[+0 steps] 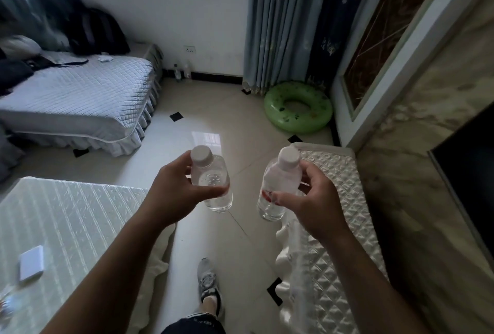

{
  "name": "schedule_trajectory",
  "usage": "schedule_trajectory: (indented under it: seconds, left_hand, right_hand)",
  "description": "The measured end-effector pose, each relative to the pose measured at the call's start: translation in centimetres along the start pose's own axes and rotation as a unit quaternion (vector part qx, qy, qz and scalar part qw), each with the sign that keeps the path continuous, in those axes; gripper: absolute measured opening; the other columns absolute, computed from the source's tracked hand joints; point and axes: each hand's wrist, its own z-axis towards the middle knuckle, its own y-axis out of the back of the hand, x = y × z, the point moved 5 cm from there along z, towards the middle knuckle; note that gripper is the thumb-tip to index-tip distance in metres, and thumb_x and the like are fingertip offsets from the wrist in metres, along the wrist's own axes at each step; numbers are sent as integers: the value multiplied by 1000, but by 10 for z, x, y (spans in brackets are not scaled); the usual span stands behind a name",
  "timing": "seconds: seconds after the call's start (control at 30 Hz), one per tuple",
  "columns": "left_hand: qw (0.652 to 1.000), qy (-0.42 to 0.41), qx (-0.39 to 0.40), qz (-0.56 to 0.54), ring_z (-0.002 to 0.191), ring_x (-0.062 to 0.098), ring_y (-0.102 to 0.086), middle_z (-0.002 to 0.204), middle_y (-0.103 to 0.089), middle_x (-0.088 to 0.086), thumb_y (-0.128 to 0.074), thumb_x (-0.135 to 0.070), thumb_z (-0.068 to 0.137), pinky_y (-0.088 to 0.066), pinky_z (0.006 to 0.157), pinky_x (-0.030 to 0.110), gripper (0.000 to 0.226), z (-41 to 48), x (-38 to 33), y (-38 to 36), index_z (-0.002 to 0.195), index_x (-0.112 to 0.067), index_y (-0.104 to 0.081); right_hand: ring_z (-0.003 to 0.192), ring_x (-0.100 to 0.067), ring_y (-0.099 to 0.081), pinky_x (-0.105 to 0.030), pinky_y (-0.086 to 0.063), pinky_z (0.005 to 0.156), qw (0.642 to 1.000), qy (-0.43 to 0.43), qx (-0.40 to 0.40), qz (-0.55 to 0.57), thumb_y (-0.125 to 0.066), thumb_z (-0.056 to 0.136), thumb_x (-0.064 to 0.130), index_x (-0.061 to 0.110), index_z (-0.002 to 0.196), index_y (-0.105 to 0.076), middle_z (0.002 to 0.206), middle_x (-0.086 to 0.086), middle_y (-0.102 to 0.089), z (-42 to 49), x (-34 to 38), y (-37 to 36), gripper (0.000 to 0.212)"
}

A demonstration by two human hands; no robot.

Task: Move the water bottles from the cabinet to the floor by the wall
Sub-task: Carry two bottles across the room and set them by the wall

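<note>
Above glossy tiles, left hand and right hand grip clear bottles.

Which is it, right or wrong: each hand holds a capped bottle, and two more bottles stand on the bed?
Wrong: the head view shows those two bottles on the floor by the far wall, beside the bed, not on it.
</note>
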Motion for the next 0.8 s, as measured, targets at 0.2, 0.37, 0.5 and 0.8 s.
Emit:
schedule_trajectory:
  seconds: [0.2, 0.37, 0.5, 0.8]
  left_hand:
    - [1000, 10, -1, -9, 93, 3, -68, 97, -72, -19, -95, -37, 52, -57, 85, 36, 59, 70, 19, 22, 103, -42, -65]
    - [1000, -7, 6, -3, 90, 3, -67, 97, -71, -20, -94, -37, 55, -57, 83, 31, 60, 140, 30, 47, 107, -40, -64]
    - [1000, -19, 18, -6, 92, 2, -67, 99, -70, -18, -93, -40, 55, -57, 83, 31, 63, 192, 37, 67, 110, -40, -63]
    - [999, -34, 18, 7, 93, 5, -66, 101, -69, -19, -92, -45, 55, -59, 81, 35, 63, 287, 52, 92, 110, -39, -62]
  right_hand:
    - [93, -6, -67, -34, -57, 81, 1000, -2, -1, -3, -88, 57, 26, 27, 113, -63, 101, 10, -71, 70, 17, -33, 61]
    - [93, -6, -68, -37, -58, 83, 1000, -2, -12, 2, -87, 56, 27, 28, 114, -63, 101, 9, -71, 136, 32, -69, 63]
    - [92, -3, -67, -34, -57, 84, 1000, -3, -18, 1, -84, 53, 30, 28, 115, -62, 100, 10, -71, 180, 45, -99, 66]
    - [92, -4, -67, -32, -57, 83, 1000, -4, -7, 0, -81, 53, 30, 26, 116, -62, 99, 10, -71, 265, 64, -135, 66]
